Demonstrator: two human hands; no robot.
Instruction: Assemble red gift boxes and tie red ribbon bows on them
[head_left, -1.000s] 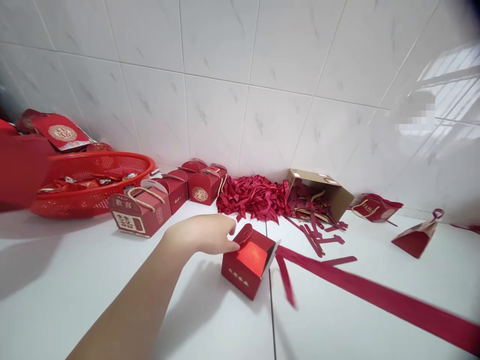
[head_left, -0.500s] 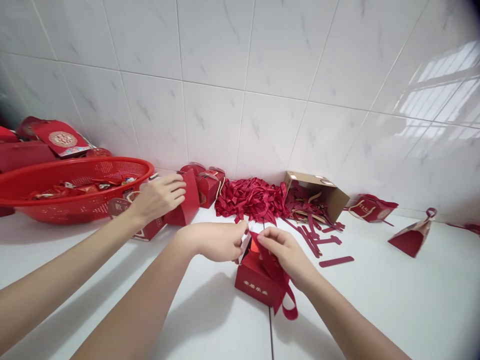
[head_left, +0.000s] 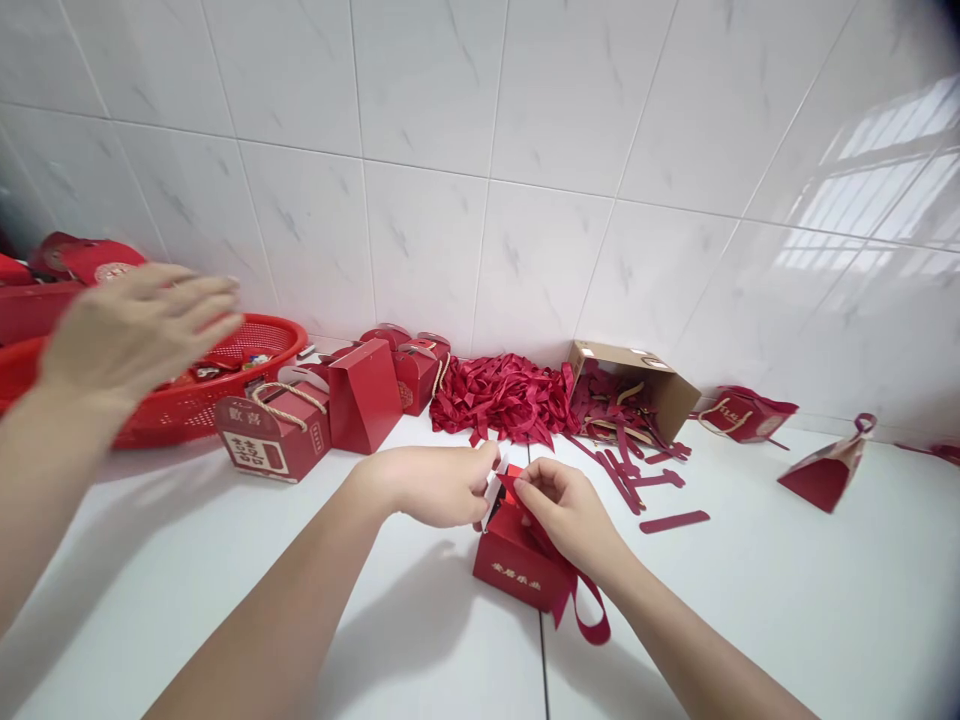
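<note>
A small red gift box (head_left: 517, 568) with gold characters stands on the white tabletop in front of me, its top partly open with white inner edges showing. My left hand (head_left: 442, 487) is closed at the box's far left top edge, pinching the upright flap there; the fingertips are partly hidden. Over the box's right side my right hand (head_left: 562, 505) pinches a dark red ribbon (head_left: 592, 615). One end of that ribbon reaches the box opening, and a loop hangs down past the right side.
A co-worker's blurred hand (head_left: 142, 330) is above a red plastic basket (head_left: 277, 345) of small wrapped items. Red boxes (head_left: 277, 430) stand to its right. Along the wall lie a ribbon heap (head_left: 502, 395), a tipped cardboard box (head_left: 679, 400) with red strips, and a pyramid-shaped box (head_left: 821, 475).
The co-worker's hand has moved left from the red boxes to over the basket. My right hand has shifted slightly right, and the ribbon loop hangs wider. My left hand stays nearly still.
</note>
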